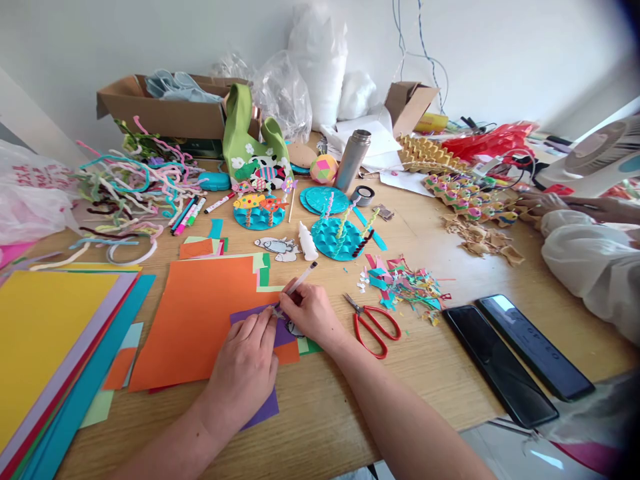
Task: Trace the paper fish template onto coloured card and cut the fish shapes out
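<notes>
My right hand [313, 313] is closed around a white pen [303, 277], its dark end pointing up and its tip low over a purple sheet [264, 410]. My left hand [250, 357] lies with its fingers stretched over that sheet, pressing it down. Between the hands a grey-and-white paper fish cutout [294, 329] shows in part on the purple paper. Large orange paper [200, 313] lies underneath and to the left. Red-handled scissors [375, 327] rest on the table just right of my right hand. More fish cutouts [277, 247] lie beyond my hands.
Paper scraps [407, 283] and two phones [500, 360] lie to the right. Blue discs with twisted stems [337, 239] and a steel flask [353, 161] stand farther back. Pipe cleaners [140, 183] and coloured sheets [50, 347] are at left. Another person's sleeve [590, 260] is at right.
</notes>
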Demonstrator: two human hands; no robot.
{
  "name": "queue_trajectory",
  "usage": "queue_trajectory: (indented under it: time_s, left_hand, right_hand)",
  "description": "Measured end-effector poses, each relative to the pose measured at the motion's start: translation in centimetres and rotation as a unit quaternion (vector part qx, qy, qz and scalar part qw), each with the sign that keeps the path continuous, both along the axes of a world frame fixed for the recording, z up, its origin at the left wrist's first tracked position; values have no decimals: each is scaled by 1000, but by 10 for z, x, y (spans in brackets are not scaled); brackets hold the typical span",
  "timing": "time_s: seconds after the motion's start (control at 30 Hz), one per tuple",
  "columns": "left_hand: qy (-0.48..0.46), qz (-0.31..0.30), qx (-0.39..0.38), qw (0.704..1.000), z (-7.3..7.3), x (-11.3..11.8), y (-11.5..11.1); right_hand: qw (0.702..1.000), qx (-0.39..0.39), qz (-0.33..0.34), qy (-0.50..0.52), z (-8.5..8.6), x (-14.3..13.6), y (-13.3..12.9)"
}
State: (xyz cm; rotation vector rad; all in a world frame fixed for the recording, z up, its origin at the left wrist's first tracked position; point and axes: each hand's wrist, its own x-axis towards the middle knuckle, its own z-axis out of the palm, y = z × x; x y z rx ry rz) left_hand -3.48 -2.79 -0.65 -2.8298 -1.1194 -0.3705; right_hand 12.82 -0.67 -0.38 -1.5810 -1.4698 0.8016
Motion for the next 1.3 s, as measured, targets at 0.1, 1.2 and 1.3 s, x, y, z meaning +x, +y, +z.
queue_trajectory:
  time_s: [0.1, 1.2, 1.3]
  left_hand:
    - [0, -3, -2, 1000, 1, 0, -1]
    - [13, 2, 0, 1000, 1, 0, -1]
    - [16, 2, -3, 1000, 1, 0, -2]
  right_hand:
    - [1000, -3, 2, -4, 1, 0, 0]
    - [998, -28, 51, 6, 1, 12, 0]
    - [998, -23, 50, 0, 1, 12, 1]
